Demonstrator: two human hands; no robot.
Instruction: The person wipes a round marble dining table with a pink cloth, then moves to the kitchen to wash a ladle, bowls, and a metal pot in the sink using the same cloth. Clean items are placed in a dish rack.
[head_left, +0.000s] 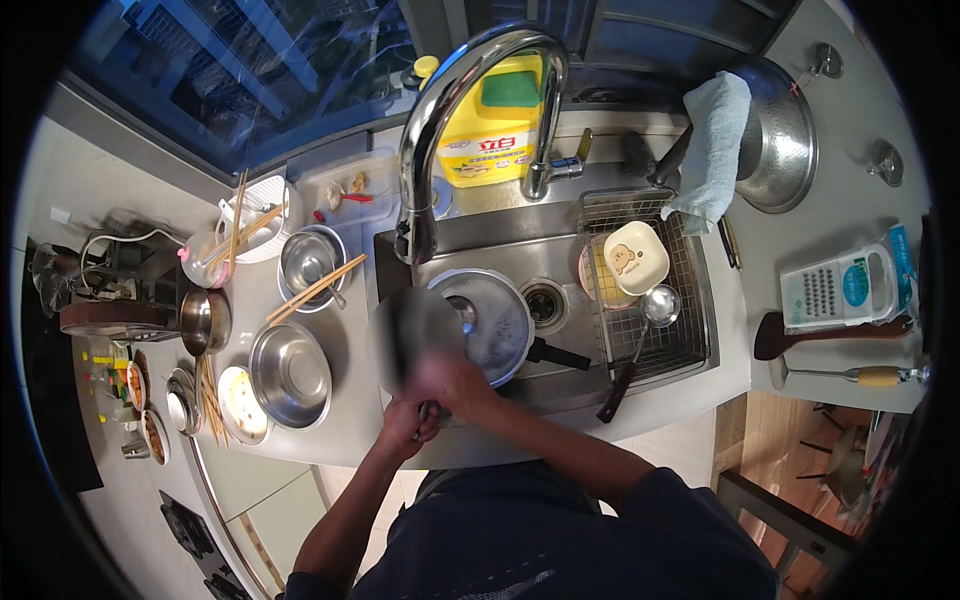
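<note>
My left hand (409, 431) grips the handle of a dark pan (401, 330), which is tilted up over the left side of the sink (487, 249). My right hand (446, 379) is at the pan's lower edge, close above the left. Motion blurs its fingers, so I cannot tell whether it holds something. Behind the pan, a metal pot (499, 330) with a black handle (559, 354) stands in the sink, with cloudy water and a round shiny metal piece (463, 313) inside. The pan hides the pot's left part.
A chrome faucet (420, 150) arches over the sink. At right, a wire basket (690, 300) holds a bear-print bowl (637, 259) and a ladle (660, 306) whose handle overhangs the front edge. Metal bowls (290, 375), chopsticks (319, 289) and a soiled plate (241, 405) crowd the left counter.
</note>
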